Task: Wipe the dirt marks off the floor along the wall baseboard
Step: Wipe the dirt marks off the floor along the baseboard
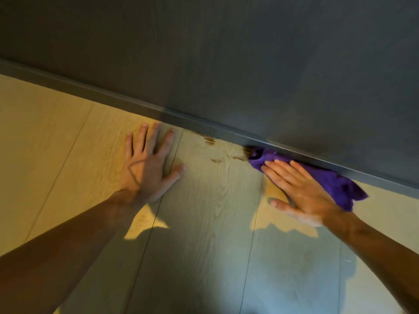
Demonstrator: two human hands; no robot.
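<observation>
Mid-wipe. Right hand [303, 191] flat, fingers unclenched, pinning purple cloth [337, 184] to floor [215, 223] against baseboard [204, 124]. Brown dirt marks [215, 150] sit just beyond cloth's leading edge. Left hand [147, 164] splayed on floor, grasping nothing. Next, likely: push cloth across smears, pressure kept tight to baseboard.

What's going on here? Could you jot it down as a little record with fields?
Setting: wood-look floor meeting a dark baseboard
Left hand: flat on the floor, fingers spread, holding nothing
Right hand: open palm pressing a purple cloth against the baseboard
Dirt marks: brown smears between the hands, not yet wiped
</observation>
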